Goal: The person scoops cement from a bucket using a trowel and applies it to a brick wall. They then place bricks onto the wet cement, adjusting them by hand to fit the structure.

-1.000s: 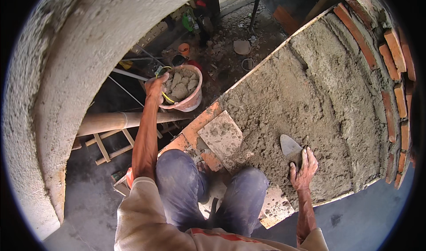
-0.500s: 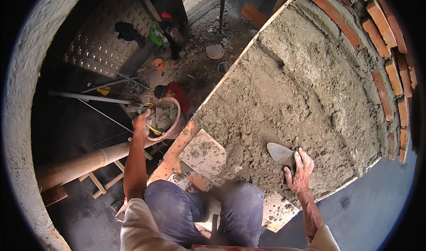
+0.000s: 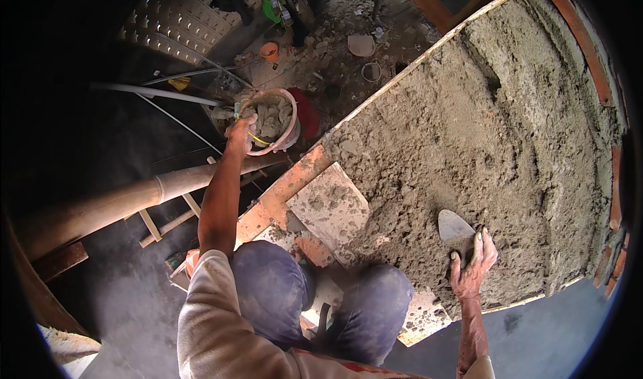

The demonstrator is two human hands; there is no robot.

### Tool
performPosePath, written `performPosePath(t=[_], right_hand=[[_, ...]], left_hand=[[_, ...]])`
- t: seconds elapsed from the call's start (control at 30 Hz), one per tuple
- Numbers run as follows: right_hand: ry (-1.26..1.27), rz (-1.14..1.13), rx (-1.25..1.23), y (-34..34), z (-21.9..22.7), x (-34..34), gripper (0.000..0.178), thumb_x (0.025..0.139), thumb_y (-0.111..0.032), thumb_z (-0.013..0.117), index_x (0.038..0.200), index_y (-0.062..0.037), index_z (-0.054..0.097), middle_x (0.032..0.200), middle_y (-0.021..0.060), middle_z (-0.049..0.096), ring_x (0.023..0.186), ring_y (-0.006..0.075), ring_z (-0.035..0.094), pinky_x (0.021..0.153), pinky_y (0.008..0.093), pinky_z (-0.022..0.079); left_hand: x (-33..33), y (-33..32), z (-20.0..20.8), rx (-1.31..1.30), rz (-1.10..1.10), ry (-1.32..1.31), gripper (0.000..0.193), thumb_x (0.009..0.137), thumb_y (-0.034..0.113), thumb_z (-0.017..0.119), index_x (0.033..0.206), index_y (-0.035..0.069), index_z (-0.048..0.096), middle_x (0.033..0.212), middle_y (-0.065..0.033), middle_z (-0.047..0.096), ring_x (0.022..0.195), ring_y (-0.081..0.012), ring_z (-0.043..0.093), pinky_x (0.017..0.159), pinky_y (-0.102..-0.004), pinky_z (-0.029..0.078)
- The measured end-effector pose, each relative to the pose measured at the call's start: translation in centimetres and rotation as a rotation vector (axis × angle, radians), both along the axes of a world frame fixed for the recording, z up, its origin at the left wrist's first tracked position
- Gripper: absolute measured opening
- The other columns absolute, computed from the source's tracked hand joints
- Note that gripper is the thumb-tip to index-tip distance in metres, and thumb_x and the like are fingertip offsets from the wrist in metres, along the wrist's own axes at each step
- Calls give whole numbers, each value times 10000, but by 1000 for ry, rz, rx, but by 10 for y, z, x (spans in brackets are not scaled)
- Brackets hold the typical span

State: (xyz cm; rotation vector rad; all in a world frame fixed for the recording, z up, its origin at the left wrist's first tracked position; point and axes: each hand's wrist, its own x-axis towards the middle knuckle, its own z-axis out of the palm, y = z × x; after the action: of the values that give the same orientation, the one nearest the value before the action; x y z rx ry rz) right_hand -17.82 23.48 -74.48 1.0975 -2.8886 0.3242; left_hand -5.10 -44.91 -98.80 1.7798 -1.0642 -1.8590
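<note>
My left hand (image 3: 240, 130) reaches out past the platform's left edge, its fingers closed at the left rim of a pinkish bucket (image 3: 292, 135). Lumps of grey mortar (image 3: 271, 118) fill the bucket, and a yellow handle or cord (image 3: 258, 140) runs along its inside. On the right, my right hand (image 3: 474, 268) is wrapped round a trowel, whose handle is hidden under the fingers. The rounded metal blade (image 3: 454, 226) rests on a wide bed of wet, rough mortar (image 3: 435, 158). A mortar-spattered square tile (image 3: 329, 201) lies at the bed's near left corner.
Red bricks (image 3: 583, 37) line the far right border. A thick bamboo pole (image 3: 134, 195) and a wooden ladder-like frame (image 3: 171, 228) are at left, below the edge. Someone in red (image 3: 307, 114) is partly hidden behind the bucket. Rubble and an orange pail (image 3: 269, 51) lie on the floor below.
The view has shifted. My left hand and the bucket are a little farther out, now covering the other person's head. My right hand keeps the trowel at nearly the same spot on the mortar.
</note>
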Motion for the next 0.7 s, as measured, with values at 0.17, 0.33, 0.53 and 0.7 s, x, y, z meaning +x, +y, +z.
performPosePath(t=[0.17, 0.33, 0.53, 0.7], right_hand=[[0, -6, -15, -3, 1, 2, 706, 983, -336, 699, 1578, -91, 409, 1591, 226, 431, 1401, 430, 437, 1155, 575, 316], [-28, -24, -32, -2, 5, -1, 796, 847, -204, 804, 1548, -93, 446, 1568, 214, 455, 1376, 431, 467, 1139, 577, 338], [-89, -32, -58, 0, 14, -7, 761, 853, -231, 803, 1536, -146, 481, 1565, 166, 468, 1360, 411, 483, 1102, 568, 367], [-120, -65, -98, -2, 24, -4, 746, 885, -252, 776, 1566, -182, 477, 1585, 112, 461, 1397, 388, 462, 1126, 546, 366]], left_hand=[[-1, -2, -13, 14, -26, 78, 470, 807, 167, 898, 1208, 17, 703, 1170, -64, 701, 1064, -239, 641, 1022, -364, 484], [-6, -8, -28, 87, -101, 16, 543, 859, 289, 849, 1326, 74, 673, 1421, -107, 593, 1355, -273, 534, 1171, -449, 401], [-5, -33, -23, 7, -399, 53, 932, 852, 428, 846, 1589, 60, 410, 1640, -159, 417, 1556, -321, 333, 1263, -505, 239], [-20, 15, 96, -229, -602, -36, 743, 949, 247, 793, 1567, 31, 443, 1516, -149, 565, 1434, -272, 504, 1216, -454, 345]])
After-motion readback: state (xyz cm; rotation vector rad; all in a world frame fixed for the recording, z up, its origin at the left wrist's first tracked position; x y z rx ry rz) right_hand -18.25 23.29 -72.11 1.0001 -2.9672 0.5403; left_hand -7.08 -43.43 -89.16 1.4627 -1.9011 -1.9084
